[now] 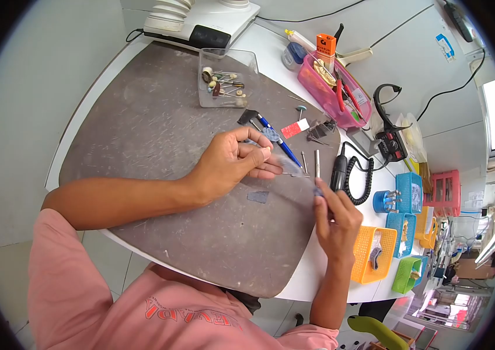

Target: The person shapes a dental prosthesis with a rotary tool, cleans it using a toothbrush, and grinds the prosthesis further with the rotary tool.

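My left hand [239, 157] is over the middle of the grey mat, thumb and index finger pinched on a clear, see-through piece [286, 163]. Motion blur and glare hide its exact shape. To the right, my right hand [336, 219] has its thumb pressed against its fingers, with a small grey-blue scrap [318, 191] between them, perhaps abrasive paper. A similar grey scrap [257, 197] lies flat on the mat below my left hand. Behind that hand rest a blue pen [285, 144] and a mottled blue-grey piece [271, 134]. A metal rod [317, 162] lies just beyond my right hand.
A clear box [224, 104] of rotary burs and polishing tips stands at the back. Tools fill a pink bin [349, 116] at the back right. A black handpiece [339, 172] with a coiled cord lies right, near a yellow basket [364, 271] and blue baskets [399, 245].
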Available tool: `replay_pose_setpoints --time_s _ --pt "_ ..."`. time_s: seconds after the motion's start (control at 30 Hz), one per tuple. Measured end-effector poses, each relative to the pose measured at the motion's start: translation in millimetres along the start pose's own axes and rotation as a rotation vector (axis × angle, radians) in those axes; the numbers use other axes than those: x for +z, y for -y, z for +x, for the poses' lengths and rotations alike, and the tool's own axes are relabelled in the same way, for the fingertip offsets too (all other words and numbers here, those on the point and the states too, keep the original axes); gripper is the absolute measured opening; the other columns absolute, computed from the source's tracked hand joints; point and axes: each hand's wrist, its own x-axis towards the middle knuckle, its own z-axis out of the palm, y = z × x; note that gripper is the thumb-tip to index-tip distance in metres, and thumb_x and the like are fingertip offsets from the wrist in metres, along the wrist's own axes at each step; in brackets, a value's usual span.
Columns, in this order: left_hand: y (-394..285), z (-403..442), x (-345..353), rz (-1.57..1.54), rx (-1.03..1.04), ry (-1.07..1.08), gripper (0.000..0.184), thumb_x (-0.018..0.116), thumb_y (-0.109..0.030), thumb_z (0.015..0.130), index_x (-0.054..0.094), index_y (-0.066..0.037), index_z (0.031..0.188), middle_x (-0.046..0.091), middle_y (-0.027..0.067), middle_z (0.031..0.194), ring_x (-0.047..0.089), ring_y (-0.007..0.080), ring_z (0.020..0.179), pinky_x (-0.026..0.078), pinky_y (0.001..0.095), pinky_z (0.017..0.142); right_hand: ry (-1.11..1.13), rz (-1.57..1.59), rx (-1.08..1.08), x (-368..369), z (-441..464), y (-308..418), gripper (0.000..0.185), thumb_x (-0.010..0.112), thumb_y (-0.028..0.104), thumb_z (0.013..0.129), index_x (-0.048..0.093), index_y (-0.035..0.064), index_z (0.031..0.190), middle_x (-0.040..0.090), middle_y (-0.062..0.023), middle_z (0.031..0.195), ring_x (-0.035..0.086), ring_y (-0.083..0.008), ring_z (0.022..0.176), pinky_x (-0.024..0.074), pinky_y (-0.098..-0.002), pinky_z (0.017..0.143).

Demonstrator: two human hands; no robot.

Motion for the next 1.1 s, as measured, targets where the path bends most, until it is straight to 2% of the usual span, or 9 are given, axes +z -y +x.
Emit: replay_pose_setpoints --time_s 0.1,0.23,0.43,0.57,0.63,0.77,0.83,0.97,1.1 --pt "-1 0 0 -0.004 0.011 0.009 0.015 0.054 -0.012 0.097 0.049 0.0 0.105 0.065 0.0244 0.106 0.067 0.0266 0.099 0.057 0.0313 0.085 -0.065 -0.083 0.074 -6 1 -1 0.03 0.061 0.002 0.087 0.066 0.001 0.116 0.057 -0.0084 0.069 0.054 -0.0165 0.052 0.043 -0.0303 0.05" --pt "4 0 -1 -0.004 0.057 0.058 0.011 0.045 -0.016 0.101 0.044 -0.005 0.104 0.061 0.0263 0.116 0.063 0.0282 0.109 0.053 0.034 0.093 -0.069 0.06 0.101 3 1 12 0.034 0.055 0.001 0.09 0.061 0.0001 0.123 0.059 -0.0118 0.073 0.057 -0.0175 0.06 0.0447 -0.0294 0.055" --pt "10 -2 -4 -0.036 0.108 0.085 0.02 0.029 -0.029 0.104 0.037 -0.011 0.1 0.053 0.0286 0.127 0.053 0.0312 0.123 0.045 0.0408 0.103 -0.02 0.114 0.15 15 -2 20 0.046 0.055 -0.002 0.089 0.055 0.0086 0.134 0.059 -0.0122 0.074 0.055 -0.022 0.056 0.045 -0.034 0.055" --pt "16 0 -7 -0.081 0.096 0.07 0.02 0.028 -0.029 0.104 0.037 -0.012 0.098 0.049 0.0289 0.132 0.051 0.0323 0.126 0.044 0.0427 0.104 0.08 0.107 0.081 17 -6 29 0.05 0.059 -0.003 0.085 0.057 0.0125 0.133 0.056 -0.0119 0.07 0.053 -0.0227 0.054 0.0449 -0.0339 0.054" --pt "13 -1 -5 -0.125 0.099 0.064 0.018 0.025 -0.023 0.104 0.036 -0.01 0.099 0.05 0.0268 0.132 0.053 0.0304 0.123 0.049 0.041 0.1 0.165 0.196 0.07 15 -5 32 0.052 0.061 -0.004 0.082 0.059 0.0146 0.131 0.053 -0.0113 0.066 0.052 -0.0227 0.053 0.0447 -0.0338 0.053" --pt "12 0 -8 -0.177 0.067 0.075 0.015 0.029 -0.024 0.103 0.037 -0.013 0.098 0.045 0.0282 0.138 0.053 0.0333 0.123 0.045 0.0434 0.103 0.017 0.085 0.068 15 -2 8 0.052 0.059 -0.006 0.081 0.06 0.0134 0.13 0.052 -0.0109 0.065 0.052 -0.0218 0.052 0.0447 -0.0336 0.053" --pt "8 -1 -7 -0.15 0.098 0.079 0.015 0.029 -0.024 0.103 0.036 -0.013 0.097 0.043 0.0273 0.14 0.054 0.0333 0.122 0.045 0.0434 0.103 -0.043 0.036 0.152 12 -3 7 0.054 0.058 -0.008 0.08 0.059 0.0131 0.13 0.054 -0.0111 0.066 0.052 -0.0212 0.052 0.0448 -0.0337 0.053" --pt "8 -3 -3 -0.096 0.135 0.042 0.015 0.028 -0.024 0.103 0.036 -0.014 0.096 0.042 0.0262 0.142 0.055 0.0337 0.122 0.044 0.0428 0.103 0.161 0.083 0.038 14 -7 34 0.056 0.057 -0.008 0.08 0.059 0.0133 0.131 0.054 -0.0108 0.066 0.054 -0.0203 0.053 0.0456 -0.0332 0.053" --pt "7 -5 -4 -0.087 0.154 0.047 0.015 0.027 -0.024 0.104 0.035 -0.014 0.096 0.039 0.026 0.144 0.054 0.0343 0.123 0.043 0.0422 0.104 0.001 -0.018 0.09 11 -6 12 0.057 0.058 -0.008 0.079 0.059 0.0146 0.131 0.054 -0.0108 0.067 0.054 -0.0219 0.053 0.0461 -0.0339 0.053"
